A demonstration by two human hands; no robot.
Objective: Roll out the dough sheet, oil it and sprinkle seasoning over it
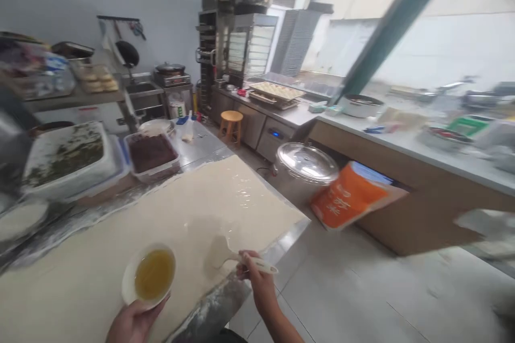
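Observation:
My left hand [137, 319] grips the rim of a white bowl [127, 278] with yellow oil [155, 274] in it, held above the dough. In my right hand [253, 273] is a white spatula [219, 251], its flat head down at the dough near the table's front edge. Whether the head touches the dough I cannot tell. The wide, thin sheet of dough [173, 214] covers most of the table. A shiny wet streak [243, 190] shows on its far right part.
Behind the dough stand a tub of dark red filling [151, 153] and a white tub of green chopped filling [74, 153]. To the right, on the floor, are a lidded steel pot [308, 163] and an orange sack [348, 195]. A wooden stool [231, 118] stands farther back.

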